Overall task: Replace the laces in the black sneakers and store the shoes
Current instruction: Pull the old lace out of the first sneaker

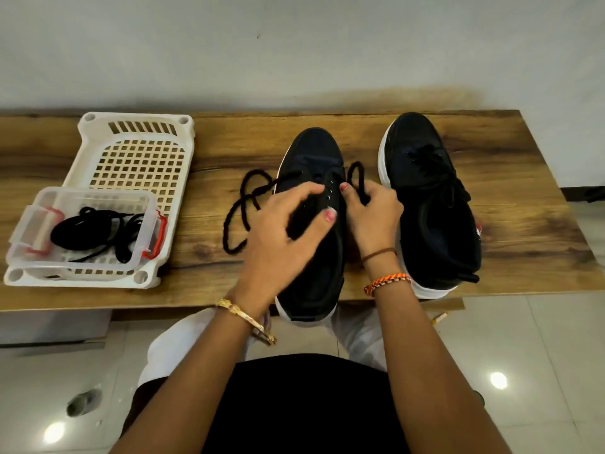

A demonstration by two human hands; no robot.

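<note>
I sit at a wood-grain surface (523, 198) with two black canvas sneakers with white soles before me, toes pointing away. My left hand (281, 231) hovers over the nearer black sneaker (311, 152), fingers curled above its tongue and eyelets; whether it pinches the lace I cannot tell, as the hand hides its own fingertips. My right hand (373, 211) pinches a loop of thick black cord lace (358, 178) at the shoe's right eyelet row, while the lace's other end (244, 208) trails in loose loops on the surface to the left. The second black sneaker (432, 198) lies just beside, on the right, already laced by the look of it. By my judgement, I am midway through threading this shoe. The next move calls for feeding the lace tip through the next open eyelet and drawing both sides even. A clear plastic box (23, 234) holding black laces (98, 234) rests in a white lattice basket (137, 126) at far left.
</note>
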